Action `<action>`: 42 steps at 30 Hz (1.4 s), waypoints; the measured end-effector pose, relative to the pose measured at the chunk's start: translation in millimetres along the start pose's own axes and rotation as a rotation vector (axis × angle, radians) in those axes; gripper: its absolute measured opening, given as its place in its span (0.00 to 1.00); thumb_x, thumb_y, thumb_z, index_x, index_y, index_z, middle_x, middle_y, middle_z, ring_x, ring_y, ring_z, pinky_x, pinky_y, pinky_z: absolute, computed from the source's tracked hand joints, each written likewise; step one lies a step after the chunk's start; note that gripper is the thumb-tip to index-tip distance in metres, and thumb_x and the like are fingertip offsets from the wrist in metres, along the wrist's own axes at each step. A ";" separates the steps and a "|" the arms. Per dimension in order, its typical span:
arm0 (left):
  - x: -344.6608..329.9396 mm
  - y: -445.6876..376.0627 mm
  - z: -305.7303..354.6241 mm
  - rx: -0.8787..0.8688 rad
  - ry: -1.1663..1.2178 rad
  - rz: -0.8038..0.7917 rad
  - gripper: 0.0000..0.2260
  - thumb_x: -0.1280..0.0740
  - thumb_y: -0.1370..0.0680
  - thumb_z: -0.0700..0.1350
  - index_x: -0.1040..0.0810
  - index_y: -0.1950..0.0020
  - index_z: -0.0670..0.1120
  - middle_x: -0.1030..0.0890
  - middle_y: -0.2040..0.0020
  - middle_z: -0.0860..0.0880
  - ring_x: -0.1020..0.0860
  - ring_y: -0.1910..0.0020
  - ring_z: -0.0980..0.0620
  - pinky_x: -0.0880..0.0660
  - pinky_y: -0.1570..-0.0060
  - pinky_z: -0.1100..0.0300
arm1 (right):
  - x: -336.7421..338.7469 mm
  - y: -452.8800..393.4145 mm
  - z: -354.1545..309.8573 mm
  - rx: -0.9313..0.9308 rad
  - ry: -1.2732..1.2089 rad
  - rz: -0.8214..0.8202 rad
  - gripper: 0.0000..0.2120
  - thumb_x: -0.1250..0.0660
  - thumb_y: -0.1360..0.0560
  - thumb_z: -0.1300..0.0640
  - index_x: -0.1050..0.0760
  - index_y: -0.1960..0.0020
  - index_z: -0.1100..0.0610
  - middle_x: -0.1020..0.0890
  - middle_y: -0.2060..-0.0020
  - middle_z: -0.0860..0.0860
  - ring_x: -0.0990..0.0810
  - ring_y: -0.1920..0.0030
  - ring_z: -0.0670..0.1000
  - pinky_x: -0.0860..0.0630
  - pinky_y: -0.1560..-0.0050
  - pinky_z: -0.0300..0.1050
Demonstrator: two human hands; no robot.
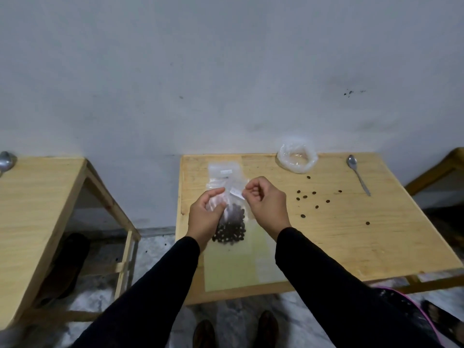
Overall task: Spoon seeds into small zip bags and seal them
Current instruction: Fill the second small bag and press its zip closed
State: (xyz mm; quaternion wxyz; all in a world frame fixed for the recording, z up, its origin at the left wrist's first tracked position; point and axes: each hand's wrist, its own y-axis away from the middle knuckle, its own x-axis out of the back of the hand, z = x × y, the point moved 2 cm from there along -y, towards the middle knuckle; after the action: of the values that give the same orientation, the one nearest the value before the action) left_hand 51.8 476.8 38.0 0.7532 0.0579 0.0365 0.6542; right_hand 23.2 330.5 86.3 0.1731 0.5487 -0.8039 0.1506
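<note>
A small clear zip bag (232,222) hangs above the wooden table (351,237), its lower half full of dark seeds. My left hand (206,217) grips its left top edge, and my right hand (267,202) pinches its right top corner. More clear zip bags (223,172) lie flat behind it. Several loose seeds (313,199) are scattered to the right. A metal spoon (357,174) lies at the far right. A rolled-down clear plastic bag (297,156) sits at the back edge; its contents are unclear.
A pale green sheet (233,267) lies at the table's near edge. A second wooden table (32,209) stands to the left across a gap, with a metal object (6,160) on its far corner. A wall rises right behind both tables. Shoes (236,330) show below.
</note>
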 end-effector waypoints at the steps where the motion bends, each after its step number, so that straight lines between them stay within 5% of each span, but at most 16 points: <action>1: -2.6 -0.1 7.3 -0.011 0.013 -0.016 0.14 0.33 0.24 0.37 0.21 0.47 0.56 0.22 0.42 0.59 0.28 0.37 0.59 0.33 0.38 0.65 | 0.5 -1.9 -5.7 0.029 0.034 -0.013 0.05 0.32 0.26 0.63 0.26 0.58 0.55 0.24 0.65 0.46 0.26 0.64 0.41 0.28 0.62 0.26; 7: -6.9 0.9 37.8 -0.106 0.023 -0.093 0.14 0.33 0.24 0.37 0.22 0.46 0.56 0.23 0.45 0.64 0.29 0.43 0.71 0.36 0.45 0.77 | 11.1 -7.2 -26.7 0.167 0.170 -0.031 0.07 0.33 0.26 0.63 0.27 0.58 0.53 0.23 0.65 0.48 0.25 0.63 0.44 0.30 0.62 0.27; 13: -4.2 2.4 45.0 -0.139 0.003 -0.098 0.12 0.32 0.24 0.38 0.21 0.45 0.54 0.22 0.45 0.63 0.29 0.45 0.75 0.36 0.47 0.79 | 14.0 -9.2 -34.1 0.200 0.209 -0.043 0.04 0.33 0.26 0.64 0.25 0.56 0.56 0.21 0.63 0.51 0.24 0.63 0.47 0.30 0.62 0.27; 21: -4.6 3.5 45.8 -0.122 0.061 -0.027 0.07 0.29 0.25 0.43 0.19 0.48 0.52 0.19 0.47 0.60 0.25 0.46 0.70 0.33 0.40 0.69 | 13.4 -8.2 -37.6 0.250 0.247 -0.060 0.03 0.33 0.26 0.63 0.25 0.56 0.57 0.21 0.64 0.50 0.25 0.64 0.44 0.30 0.62 0.25; 26: -4.9 -0.2 46.1 -0.082 0.093 0.069 0.07 0.29 0.26 0.41 0.19 0.51 0.53 0.19 0.49 0.60 0.23 0.51 0.69 0.29 0.47 0.68 | 6.6 -8.3 -35.9 0.305 0.286 0.008 0.02 0.32 0.27 0.63 0.24 0.56 0.57 0.24 0.59 0.47 0.26 0.63 0.46 0.33 0.62 0.29; 31: -1.7 -6.6 47.4 0.004 0.165 0.171 0.07 0.29 0.26 0.42 0.18 0.51 0.53 0.19 0.49 0.56 0.20 0.50 0.55 0.22 0.49 0.58 | -0.9 -0.1 -27.3 0.146 0.084 0.132 0.03 0.27 0.30 0.60 0.20 0.59 0.54 0.30 0.47 0.46 0.29 0.48 0.43 0.31 0.48 0.34; 34: -1.1 -6.9 49.2 0.008 0.172 0.153 0.07 0.29 0.26 0.42 0.19 0.51 0.53 0.20 0.49 0.56 0.21 0.47 0.56 0.23 0.48 0.60 | -5.9 2.6 -27.4 0.005 -0.061 0.104 0.03 0.26 0.31 0.58 0.18 0.59 0.51 0.30 0.42 0.44 0.31 0.42 0.40 0.32 0.44 0.33; 37: -4.1 -3.1 52.6 -0.004 0.163 0.086 0.07 0.30 0.25 0.42 0.19 0.50 0.52 0.21 0.50 0.58 0.22 0.50 0.60 0.25 0.52 0.65 | -9.5 1.6 -28.1 -0.102 -0.221 0.077 0.03 0.25 0.31 0.57 0.17 0.58 0.51 0.21 0.47 0.44 0.24 0.45 0.42 0.28 0.40 0.41; 42: -4.8 -4.1 50.2 -0.022 0.107 0.024 0.07 0.29 0.26 0.42 0.19 0.49 0.51 0.20 0.48 0.60 0.24 0.44 0.62 0.26 0.43 0.62 | -11.2 -3.6 -28.6 -0.200 -0.397 0.112 0.05 0.25 0.31 0.60 0.17 0.58 0.52 0.15 0.59 0.46 0.18 0.55 0.46 0.23 0.53 0.36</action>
State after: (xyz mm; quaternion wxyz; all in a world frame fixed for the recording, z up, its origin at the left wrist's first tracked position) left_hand 61.8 469.5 87.0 0.7428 0.0151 0.0688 0.6658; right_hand 33.7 350.9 107.1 0.0565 0.5022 -0.8623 -0.0312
